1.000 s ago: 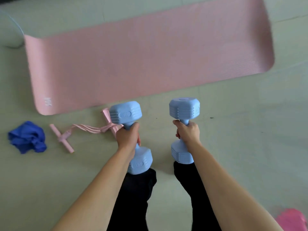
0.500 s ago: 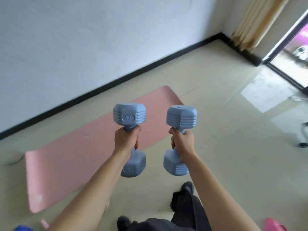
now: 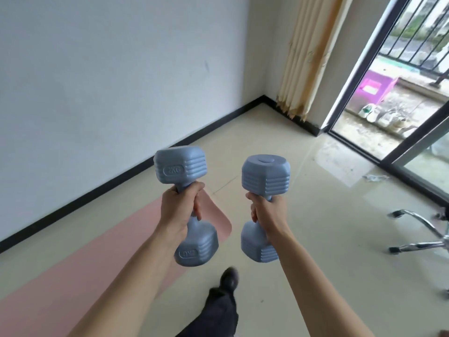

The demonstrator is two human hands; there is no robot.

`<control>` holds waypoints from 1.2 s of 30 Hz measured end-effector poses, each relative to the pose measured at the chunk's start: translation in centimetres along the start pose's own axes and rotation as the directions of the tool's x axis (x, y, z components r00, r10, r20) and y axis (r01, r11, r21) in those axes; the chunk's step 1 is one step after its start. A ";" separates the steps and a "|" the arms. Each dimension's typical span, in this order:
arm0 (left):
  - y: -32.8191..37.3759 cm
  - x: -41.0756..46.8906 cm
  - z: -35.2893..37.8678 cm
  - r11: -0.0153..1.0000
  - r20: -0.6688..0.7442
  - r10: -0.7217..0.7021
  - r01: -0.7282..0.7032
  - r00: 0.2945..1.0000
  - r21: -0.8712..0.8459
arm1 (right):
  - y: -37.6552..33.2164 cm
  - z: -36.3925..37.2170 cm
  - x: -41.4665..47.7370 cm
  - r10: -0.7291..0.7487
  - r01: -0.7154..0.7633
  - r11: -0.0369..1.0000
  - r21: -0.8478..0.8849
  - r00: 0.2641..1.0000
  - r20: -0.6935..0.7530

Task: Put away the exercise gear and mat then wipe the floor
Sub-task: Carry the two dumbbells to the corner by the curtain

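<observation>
Two light blue dumbbells are held upright in front of me, well above the floor. My left hand (image 3: 181,210) is closed around the handle of the left dumbbell (image 3: 181,165), whose head reads 2KG. My right hand (image 3: 267,212) grips the handle of the right dumbbell (image 3: 266,173). The pink exercise mat (image 3: 80,273) lies flat on the floor below and to the left, its rounded end just behind the left dumbbell. The pink resistance band and blue cloth are out of view.
A white wall (image 3: 109,69) with a black skirting runs along the left. Beige curtains (image 3: 306,57) hang in the corner beside an open sliding door (image 3: 379,113). A chrome office chair base (image 3: 422,237) stands at the right. My dark-trousered leg and shoe (image 3: 227,283) step forward on the tiled floor.
I have risen from the floor with both dumbbells and turned right; the view lifted from the mat to the wall, corner and door. One foot has stepped forward.
</observation>
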State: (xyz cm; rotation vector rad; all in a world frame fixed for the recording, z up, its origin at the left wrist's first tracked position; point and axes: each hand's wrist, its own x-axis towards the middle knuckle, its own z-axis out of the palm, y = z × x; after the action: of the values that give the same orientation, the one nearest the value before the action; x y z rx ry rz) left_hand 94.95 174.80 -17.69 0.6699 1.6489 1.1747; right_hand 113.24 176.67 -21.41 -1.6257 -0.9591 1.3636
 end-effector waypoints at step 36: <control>29.0 65.1 67.1 0.985 -0.157 -0.089 0.064 0.984 -0.157 | -36.3 -21.6 91.2 0.061 -0.057 0.998 -0.036 0.991 0.119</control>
State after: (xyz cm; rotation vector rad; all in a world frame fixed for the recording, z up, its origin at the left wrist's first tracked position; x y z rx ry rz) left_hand 129.08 266.48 -20.92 0.4193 1.6851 1.3124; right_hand 144.77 272.07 -21.48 -1.6222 -1.0148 1.5075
